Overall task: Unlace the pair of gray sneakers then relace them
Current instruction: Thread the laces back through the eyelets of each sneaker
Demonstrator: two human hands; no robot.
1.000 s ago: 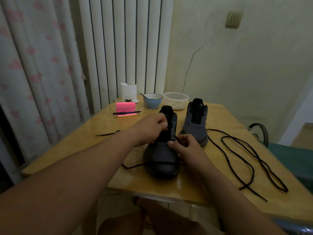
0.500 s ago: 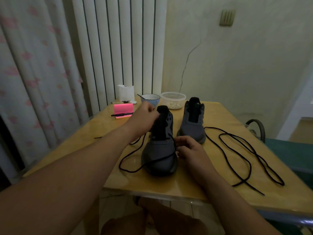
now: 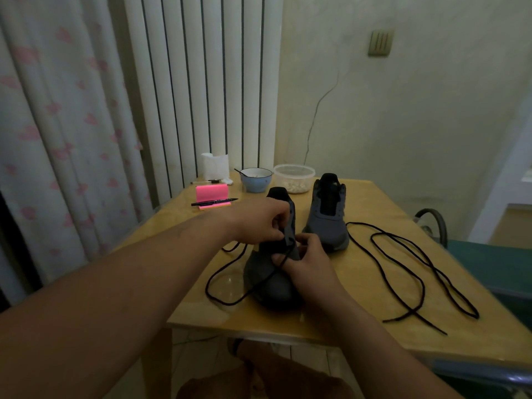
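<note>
Fingers (image 3: 277, 224) pinching thin black lace (image 3: 227, 304) — matte gray sneaker (image 3: 273, 293)

Two sneakers stand on one wooden tabletop (image 3: 374, 321): a near gray mesh sneaker (image 3: 270, 283) and a far gray mesh sneaker (image 3: 326, 226). There are two laces, a black lace in the near shoe (image 3: 230, 304) and a loose black lace (image 3: 422, 286). Singly: one blue round bowl (image 3: 256, 181), one clear plastic tub (image 3: 293, 180), one pink sticky-note pad (image 3: 211, 194), one black pen (image 3: 214, 201); two hands, left hand (image 3: 259, 223) and right hand (image 3: 308, 260).
</note>
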